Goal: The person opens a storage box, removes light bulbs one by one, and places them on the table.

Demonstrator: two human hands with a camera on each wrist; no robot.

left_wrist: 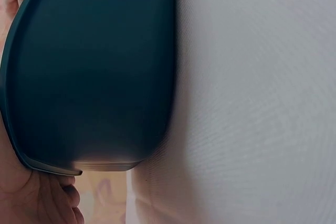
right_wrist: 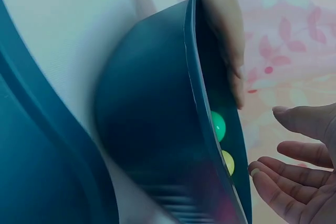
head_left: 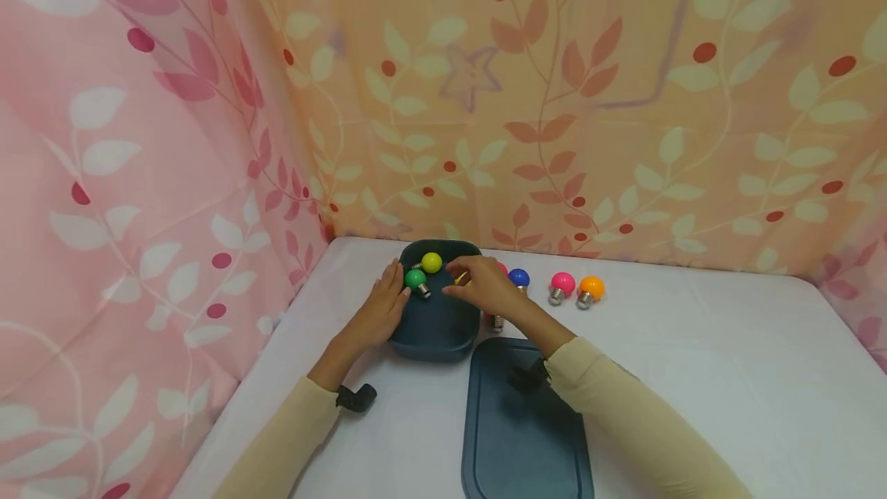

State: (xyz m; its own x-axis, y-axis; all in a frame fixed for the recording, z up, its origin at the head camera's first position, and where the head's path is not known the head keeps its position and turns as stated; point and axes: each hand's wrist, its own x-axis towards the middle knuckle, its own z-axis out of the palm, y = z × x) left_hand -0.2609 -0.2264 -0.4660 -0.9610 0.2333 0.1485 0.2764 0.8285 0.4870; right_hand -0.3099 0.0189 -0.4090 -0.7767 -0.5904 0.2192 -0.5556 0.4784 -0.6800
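A dark blue plastic box (head_left: 436, 329) stands on the white-covered table, holding a green bulb (head_left: 415, 279) and a yellow bulb (head_left: 432, 262). Along its left rim rests my left hand (head_left: 381, 305), fingers fairly straight. My right hand (head_left: 483, 283) hovers over the box's right side. In the right wrist view, the right hand's thumb and fingers (right_wrist: 294, 121) are spread apart with nothing between them. Another bit of yellow (head_left: 460, 279) shows beside these fingers in the head view, mostly hidden. The left wrist view shows the box's outer wall (left_wrist: 94, 77) and part of the left hand.
Right of the box lie a blue bulb (head_left: 518, 277), a pink bulb (head_left: 563, 283) and an orange bulb (head_left: 592, 287); more bulbs are partly hidden by the right hand. A dark blue lid (head_left: 520, 445) lies in front, under the right forearm. Patterned curtains (head_left: 589, 137) hang behind.
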